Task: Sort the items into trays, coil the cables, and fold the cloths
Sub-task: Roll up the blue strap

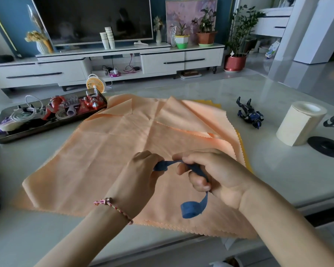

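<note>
blue strap (191, 210), curled tail nearest, is pinched by the left hand (141, 176) and gripped in the right hand (216, 178), over the unfolded peach cloth (104, 155). coiling is judged under way; the slack is to be wound next. far left, cables (27, 112) lie in a tray (52, 127).

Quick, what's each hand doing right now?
Left hand: pinches one end of the blue strip.
Right hand: fingers curled round the same strip.

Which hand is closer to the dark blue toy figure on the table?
Right. The right hand is left of the dark blue toy figure, nearer the person; the left hand is farther left.
</note>
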### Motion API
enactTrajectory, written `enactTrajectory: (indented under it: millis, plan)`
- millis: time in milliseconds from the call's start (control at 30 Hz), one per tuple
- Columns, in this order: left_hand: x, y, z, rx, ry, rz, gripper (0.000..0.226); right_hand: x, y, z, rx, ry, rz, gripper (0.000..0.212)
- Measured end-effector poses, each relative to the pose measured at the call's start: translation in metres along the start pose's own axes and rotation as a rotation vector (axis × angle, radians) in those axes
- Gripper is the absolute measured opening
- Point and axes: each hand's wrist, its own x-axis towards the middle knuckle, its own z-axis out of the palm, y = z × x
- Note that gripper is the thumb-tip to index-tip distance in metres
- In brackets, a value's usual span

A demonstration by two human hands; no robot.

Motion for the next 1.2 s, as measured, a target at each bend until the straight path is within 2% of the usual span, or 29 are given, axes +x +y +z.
enactTrajectory:
  millis: [133,267,333,467,533,600,700,967,1067,1133,1200]
  plan:
    - [-0.002,-0.002,0.009,0.005,0.021,-0.032,0.015,-0.001,0.004,0.005,-0.026,0.008,-0.005,0.023]
    - [-0.001,0.0,0.016,-0.029,0.122,-0.127,0.012,0.003,0.01,0.009,0.114,0.059,0.018,0.024]
    - [0.001,-0.001,0.019,-0.009,0.165,-0.075,0.012,0.002,0.012,0.016,0.206,0.02,0.052,0.023]
    - [0.003,-0.003,0.017,0.048,0.219,0.089,0.017,0.007,0.012,0.019,0.285,0.056,0.113,0.025]
    - [0.003,-0.006,0.016,0.091,0.226,0.132,0.022,0.011,0.009,0.017,0.209,0.09,0.144,0.025]
    - [0.001,-0.009,0.015,0.132,0.231,0.153,0.025,0.014,0.007,0.014,0.022,0.15,0.131,0.019]
    - [-0.001,-0.007,0.017,0.155,0.258,0.198,0.018,0.015,0.007,0.018,-0.178,0.153,0.073,0.012]
    - [-0.004,-0.01,0.03,0.138,0.32,0.185,0.02,0.014,0.019,0.029,-0.232,0.169,-0.101,0.034]
    - [-0.003,-0.003,0.03,0.059,0.296,0.092,0.022,0.016,0.021,0.027,-0.297,0.185,-0.146,0.04]
    - [-0.003,0.003,0.027,-0.081,0.229,-0.103,0.036,0.019,0.021,0.023,-0.442,0.194,-0.179,0.045]
    - [-0.004,0.007,0.018,-0.29,0.094,-0.307,0.056,0.021,0.018,0.017,-0.531,0.182,-0.214,0.045]
